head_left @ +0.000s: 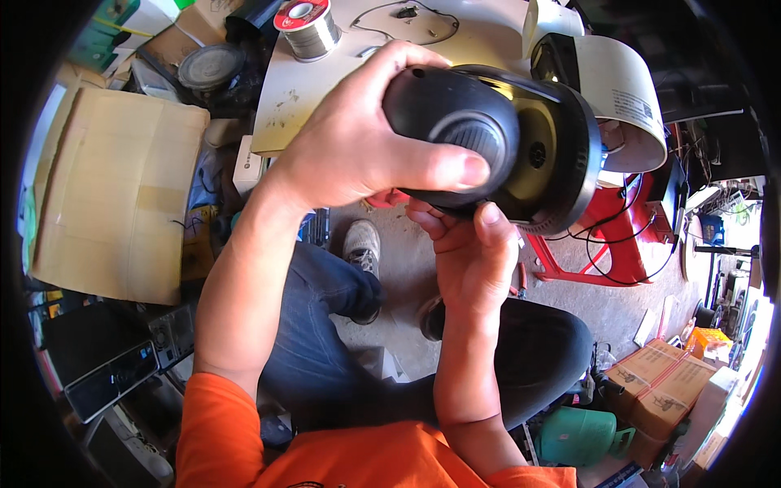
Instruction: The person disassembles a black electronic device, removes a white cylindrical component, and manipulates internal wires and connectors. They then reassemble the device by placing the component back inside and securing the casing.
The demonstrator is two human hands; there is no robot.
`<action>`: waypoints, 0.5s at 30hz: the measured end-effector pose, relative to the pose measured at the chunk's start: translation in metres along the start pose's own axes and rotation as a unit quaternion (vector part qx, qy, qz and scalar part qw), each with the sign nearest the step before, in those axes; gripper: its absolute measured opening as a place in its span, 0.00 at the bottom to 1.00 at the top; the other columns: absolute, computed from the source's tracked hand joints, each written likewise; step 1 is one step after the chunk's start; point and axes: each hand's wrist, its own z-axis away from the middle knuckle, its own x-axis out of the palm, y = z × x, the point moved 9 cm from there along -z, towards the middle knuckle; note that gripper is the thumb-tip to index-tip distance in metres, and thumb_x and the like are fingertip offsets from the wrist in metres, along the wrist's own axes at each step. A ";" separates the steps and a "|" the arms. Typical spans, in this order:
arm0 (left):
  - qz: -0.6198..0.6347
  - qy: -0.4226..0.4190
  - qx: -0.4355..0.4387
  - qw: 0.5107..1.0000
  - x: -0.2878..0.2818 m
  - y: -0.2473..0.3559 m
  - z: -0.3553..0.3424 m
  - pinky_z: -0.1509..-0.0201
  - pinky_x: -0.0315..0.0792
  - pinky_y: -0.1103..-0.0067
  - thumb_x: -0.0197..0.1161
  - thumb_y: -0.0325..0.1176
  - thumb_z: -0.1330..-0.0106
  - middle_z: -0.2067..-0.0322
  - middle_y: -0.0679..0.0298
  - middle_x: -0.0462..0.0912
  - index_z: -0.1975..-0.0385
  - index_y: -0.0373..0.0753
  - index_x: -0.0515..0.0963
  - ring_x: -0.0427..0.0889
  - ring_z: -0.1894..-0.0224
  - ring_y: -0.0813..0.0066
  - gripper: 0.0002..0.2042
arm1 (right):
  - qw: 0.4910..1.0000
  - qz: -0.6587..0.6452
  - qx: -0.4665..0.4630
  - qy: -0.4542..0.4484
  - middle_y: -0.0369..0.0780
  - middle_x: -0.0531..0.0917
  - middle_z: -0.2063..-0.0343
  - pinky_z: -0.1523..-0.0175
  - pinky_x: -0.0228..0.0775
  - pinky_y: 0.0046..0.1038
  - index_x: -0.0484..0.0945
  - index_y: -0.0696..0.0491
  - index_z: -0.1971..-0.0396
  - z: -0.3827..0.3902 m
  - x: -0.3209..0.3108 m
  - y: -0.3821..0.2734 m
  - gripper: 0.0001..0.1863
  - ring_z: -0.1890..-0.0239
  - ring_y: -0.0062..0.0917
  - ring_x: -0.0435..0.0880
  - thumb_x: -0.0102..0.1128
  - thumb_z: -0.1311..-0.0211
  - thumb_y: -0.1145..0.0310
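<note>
A black, round-bodied device with a ribbed dial is held up in front of me. Joined to its right side is a wide black ring-shaped part with a yellowish, cone-like inside; I cannot tell exactly what kind of device it is. My left hand wraps around the body from the left, its thumb lying beside the dial. From below, my right hand has its thumb and fingers bent at the device's lower edge, where the two parts meet. The right fingertips are partly hidden behind it.
On the white table are a solder wire spool and a thin black cable. A white cylindrical housing stands at right above a red stool. Cardboard leans at left. Boxes and a green container sit lower right.
</note>
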 end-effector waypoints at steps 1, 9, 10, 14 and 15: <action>0.003 0.001 0.008 1.000 -0.003 0.002 -0.001 0.49 0.76 0.79 0.80 0.39 0.56 0.59 0.56 0.82 0.46 0.29 0.67 0.82 0.56 0.73 0.39 | 0.999 -0.036 0.008 -0.004 0.46 0.81 0.52 0.48 0.80 0.35 0.67 0.60 0.41 0.001 0.003 -0.001 0.30 0.53 0.34 0.84 0.59 0.40 0.60; 0.029 -0.047 -0.079 0.995 -0.007 -0.010 -0.007 0.42 0.70 0.79 0.79 0.40 0.56 0.50 0.61 0.74 0.40 0.33 0.64 0.76 0.49 0.75 0.42 | 0.995 0.042 -0.067 0.052 0.43 0.80 0.52 0.49 0.82 0.36 0.68 0.61 0.43 0.007 0.011 -0.021 0.26 0.53 0.30 0.84 0.61 0.38 0.68; 0.025 -0.060 -0.088 0.994 -0.007 -0.011 -0.008 0.41 0.69 0.79 0.80 0.42 0.57 0.50 0.62 0.74 0.40 0.33 0.64 0.75 0.48 0.75 0.44 | 0.995 0.047 -0.067 0.048 0.43 0.79 0.51 0.50 0.82 0.36 0.66 0.60 0.41 0.005 0.009 -0.019 0.27 0.53 0.30 0.83 0.62 0.39 0.68; 0.011 -0.073 -0.079 0.994 -0.013 -0.010 -0.011 0.40 0.67 0.79 0.83 0.51 0.63 0.50 0.63 0.73 0.39 0.34 0.64 0.74 0.47 0.74 0.51 | 0.995 0.050 -0.077 0.043 0.44 0.79 0.51 0.50 0.82 0.35 0.65 0.60 0.40 0.005 0.011 -0.021 0.28 0.53 0.31 0.83 0.62 0.39 0.68; 0.024 -0.076 -0.070 0.994 -0.013 -0.008 -0.013 0.41 0.68 0.79 0.83 0.48 0.61 0.51 0.63 0.74 0.40 0.34 0.65 0.75 0.48 0.75 0.48 | 0.996 0.042 -0.068 0.044 0.44 0.78 0.51 0.50 0.82 0.35 0.65 0.59 0.40 0.005 0.012 -0.022 0.29 0.52 0.31 0.83 0.62 0.39 0.69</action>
